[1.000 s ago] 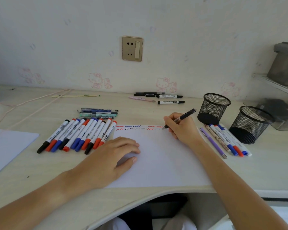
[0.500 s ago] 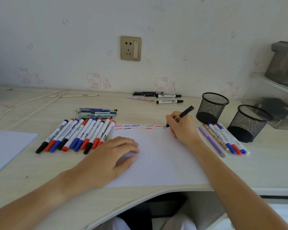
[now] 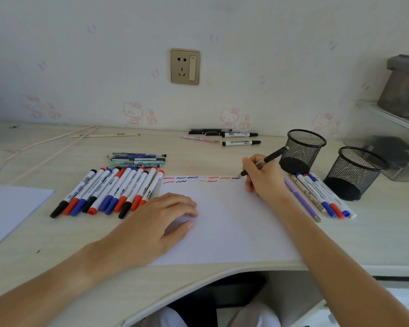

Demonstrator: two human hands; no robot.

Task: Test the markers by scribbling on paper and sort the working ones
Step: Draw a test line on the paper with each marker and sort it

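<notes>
No readable text anywhere. White markers left of the paper (image 3: pixel 222 223) carry dark printed labels along their barrels (image 3: pixel 118 190), too small and blurred to make out. Same for the two black-capped markers at the back of the worktop (image 3: pixel 241 143): a short dark logo block plus fine print, illegible. One pen in the small stack behind the marker row shows a barcode-type sticker (image 3: pixel 147 166), digits not resolvable. Markers by the mesh cups have faint barrel print (image 3: pixel 316 188), unreadable. Paper has only red, blue and black squiggles (image 3: pixel 200 179), no letters or numbers. Wall socket (image 3: pixel 185 66) shows no legible marking.
</notes>
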